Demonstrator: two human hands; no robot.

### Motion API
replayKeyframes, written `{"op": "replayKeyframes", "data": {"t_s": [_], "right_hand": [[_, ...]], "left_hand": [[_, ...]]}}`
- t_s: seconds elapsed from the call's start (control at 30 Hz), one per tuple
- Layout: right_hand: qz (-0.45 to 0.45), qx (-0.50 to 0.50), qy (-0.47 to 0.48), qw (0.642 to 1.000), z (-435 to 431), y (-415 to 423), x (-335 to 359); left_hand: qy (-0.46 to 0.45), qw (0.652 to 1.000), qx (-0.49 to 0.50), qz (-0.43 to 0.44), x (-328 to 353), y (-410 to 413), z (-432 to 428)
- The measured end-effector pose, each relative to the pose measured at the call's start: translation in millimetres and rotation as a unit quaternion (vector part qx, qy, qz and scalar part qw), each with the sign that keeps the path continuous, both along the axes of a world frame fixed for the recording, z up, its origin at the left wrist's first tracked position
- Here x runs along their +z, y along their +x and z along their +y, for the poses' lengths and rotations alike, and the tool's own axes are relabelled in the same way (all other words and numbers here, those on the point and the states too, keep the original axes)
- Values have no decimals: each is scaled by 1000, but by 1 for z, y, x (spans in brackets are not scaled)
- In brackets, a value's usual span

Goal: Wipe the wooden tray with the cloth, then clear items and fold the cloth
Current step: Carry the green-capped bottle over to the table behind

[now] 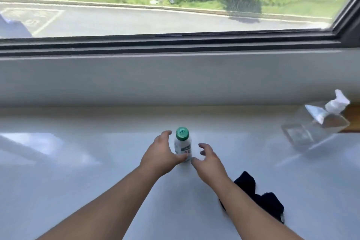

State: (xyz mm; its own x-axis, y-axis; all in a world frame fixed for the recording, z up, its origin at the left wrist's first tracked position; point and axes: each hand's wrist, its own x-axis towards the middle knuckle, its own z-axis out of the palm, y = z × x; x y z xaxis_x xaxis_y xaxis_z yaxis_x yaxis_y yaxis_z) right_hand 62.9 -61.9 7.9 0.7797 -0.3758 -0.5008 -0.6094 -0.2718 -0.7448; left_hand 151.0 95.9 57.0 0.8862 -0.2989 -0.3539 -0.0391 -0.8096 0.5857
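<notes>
White table [78, 161]; crumpled dark cloth [259, 197].

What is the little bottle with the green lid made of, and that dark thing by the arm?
The bottle looks like smooth white plastic with a green plastic lid; it shines a little. The dark cloth looks like soft fabric, since it lies crumpled and dull. The blur leaves both uncertain.

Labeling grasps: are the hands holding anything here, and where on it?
Left hand touches the green-capped bottle's lower body; a closed grip cannot be told. Right hand is open beside it, holding nothing.
</notes>
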Motion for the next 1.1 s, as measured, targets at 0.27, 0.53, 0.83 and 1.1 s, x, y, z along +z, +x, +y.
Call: {"op": "replayKeyframes", "data": {"t_s": [0.27, 0.53, 0.83, 1.1], "right_hand": [[12, -4, 143, 990, 21, 30, -15], [7, 104, 186, 977, 133, 55, 13], [35, 355, 190, 915, 429, 19, 45], [100, 575, 137, 800, 718, -153, 31]], "left_hand": [[-38, 999, 21, 12, -12, 12, -10], [-84, 980, 178, 9, 23, 1, 136], [-87, 906, 410, -59, 55, -116, 424], [-57, 793, 604, -58, 40, -352, 677]]}}
